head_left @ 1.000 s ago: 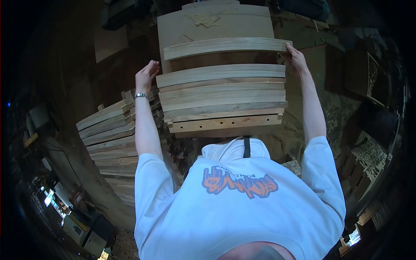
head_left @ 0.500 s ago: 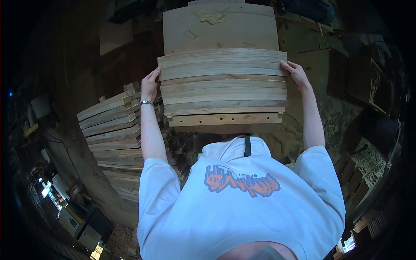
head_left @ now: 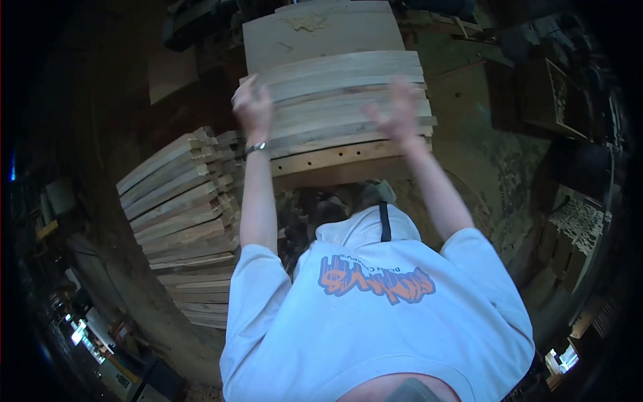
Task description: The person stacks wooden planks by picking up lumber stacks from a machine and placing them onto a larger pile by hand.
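Note:
A stack of curved wooden slats (head_left: 338,100) lies on a workbench in front of me. My left hand (head_left: 252,108) hovers over the stack's left end, blurred, fingers spread, holding nothing. Over the right part of the stack my right hand (head_left: 399,114) is also blurred and open, apart from the wood. The bottom slat (head_left: 335,158) shows a row of small holes along its near edge. A metal bracelet sits on my left wrist.
A second pile of curved slats (head_left: 179,208) stands lower to the left. A flat board (head_left: 321,33) with sawdust lies behind the stack. Carved wooden pieces (head_left: 576,234) rest at the right. The floor is dark and dusty.
The top slat was pulled back onto the stack; both hands then let go of its ends and moved inward over the stack. The view shifted slightly left.

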Demonstrator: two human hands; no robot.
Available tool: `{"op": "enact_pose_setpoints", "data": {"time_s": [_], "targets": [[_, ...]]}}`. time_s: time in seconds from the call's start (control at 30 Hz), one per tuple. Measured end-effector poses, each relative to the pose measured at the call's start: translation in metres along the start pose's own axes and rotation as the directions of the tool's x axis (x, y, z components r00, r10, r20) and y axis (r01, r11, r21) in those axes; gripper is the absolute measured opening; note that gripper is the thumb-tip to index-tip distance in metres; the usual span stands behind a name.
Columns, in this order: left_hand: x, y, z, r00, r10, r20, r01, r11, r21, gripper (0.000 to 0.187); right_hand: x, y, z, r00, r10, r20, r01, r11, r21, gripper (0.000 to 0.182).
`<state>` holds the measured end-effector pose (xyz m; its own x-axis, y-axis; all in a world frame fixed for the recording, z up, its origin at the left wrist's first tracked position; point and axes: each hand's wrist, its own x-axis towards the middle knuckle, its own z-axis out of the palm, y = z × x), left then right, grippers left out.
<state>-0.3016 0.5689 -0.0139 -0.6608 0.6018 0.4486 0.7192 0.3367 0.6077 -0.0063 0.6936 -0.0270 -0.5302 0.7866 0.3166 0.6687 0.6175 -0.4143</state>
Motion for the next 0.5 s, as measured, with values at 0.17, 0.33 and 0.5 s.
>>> {"op": "enact_pose_setpoints", "data": {"time_s": [0.17,0.33,0.5], "targets": [[-0.006,0.081,0.085,0.914,0.197,0.354,-0.161,0.979,-0.128,0.032,-0.072,-0.090,0.040,0.991,-0.112,0.067,0.105,0.990,0.092,0.067],[0.012,0.078,0.122,0.852,0.122,0.510,-0.273,0.934,0.232,0.045,-0.064,-0.096,0.044,0.998,-0.044,-0.035,0.045,0.998,0.033,0.058],[0.025,0.063,0.144,0.869,0.118,0.481,-0.230,0.957,0.179,0.044,-0.029,-0.091,0.059,0.999,-0.039,-0.020,0.039,0.999,0.021,0.058]]}}
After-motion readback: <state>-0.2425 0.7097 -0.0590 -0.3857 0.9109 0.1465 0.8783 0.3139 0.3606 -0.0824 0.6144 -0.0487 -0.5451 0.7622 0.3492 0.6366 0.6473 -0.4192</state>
